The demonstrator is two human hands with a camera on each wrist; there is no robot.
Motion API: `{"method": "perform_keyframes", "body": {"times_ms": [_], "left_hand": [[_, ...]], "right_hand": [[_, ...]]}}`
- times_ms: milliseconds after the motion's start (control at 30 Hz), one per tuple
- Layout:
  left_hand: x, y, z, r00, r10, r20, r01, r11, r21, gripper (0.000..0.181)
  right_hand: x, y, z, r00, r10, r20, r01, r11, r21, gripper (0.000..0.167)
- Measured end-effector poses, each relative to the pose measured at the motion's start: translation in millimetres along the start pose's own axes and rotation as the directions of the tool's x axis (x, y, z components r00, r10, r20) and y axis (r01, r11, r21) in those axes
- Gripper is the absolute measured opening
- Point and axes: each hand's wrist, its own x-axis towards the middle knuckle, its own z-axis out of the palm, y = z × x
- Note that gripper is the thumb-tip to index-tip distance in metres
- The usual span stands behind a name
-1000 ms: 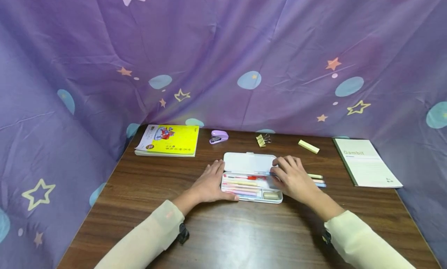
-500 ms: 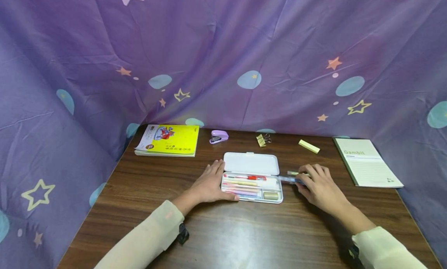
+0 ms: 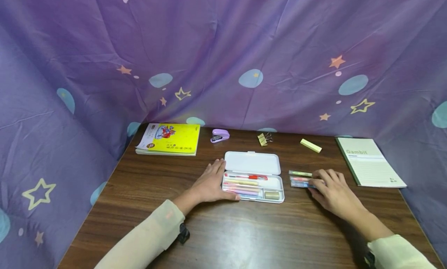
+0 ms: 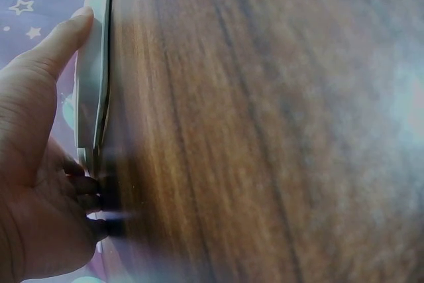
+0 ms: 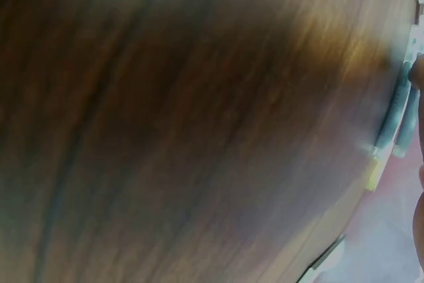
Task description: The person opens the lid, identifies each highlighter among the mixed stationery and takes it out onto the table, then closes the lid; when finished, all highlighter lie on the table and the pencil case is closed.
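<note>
Through the head camera I see the right hand (image 3: 334, 193) well to the right of the pencil case (image 3: 275, 182), its bent thumb and fingers pinching the right end of a blue pen (image 3: 300, 184); the right wrist camera gives me only fingertips at its edge, so I cannot tell how firm that hold is; a second ago this hand was over the case's right end, and now the blue pen lies just near a reddish pen (image 3: 298, 179), with a green pen (image 3: 300, 173) slightly apart on the far side; I judge that one more pen has left the case to join a row on the counter (image 3: 223, 238).

The left hand (image 3: 209, 186) has not shifted; its fingers extend along the case's left end, its thumb along the near edge, apparently steadying it; the lid (image 3: 252, 163) lies open on the far side; a red pen (image 3: 256, 177) and several pale pens (image 3: 242, 187) remain in the tray, so I take the emptying as partial.

Farther out stand a stapler (image 3: 220, 136), a binder clip (image 3: 264, 139) and, at far right, a notebook (image 3: 371, 162).
</note>
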Motion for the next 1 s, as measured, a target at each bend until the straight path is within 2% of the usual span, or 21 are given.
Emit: {"method": "perform_keyframes", "body": {"times_ms": [233, 1000], "left_hand": [[0.0, -0.2, 0.0, 1.000, 0.001, 0.001, -0.001, 1.000, 0.003, 0.144], [0.4, -0.3, 0.0, 1.000, 0.004, -0.003, -0.004, 1.000, 0.008, 0.143]], "right_hand": [[1.2, 1.8, 1.9, 1.000, -0.014, -0.002, 0.014, 1.000, -0.019, 0.061], [-2.1, 3.0, 4.7, 1.000, -0.006, -0.019, 0.005, 0.997, -0.071, 0.061]]}}
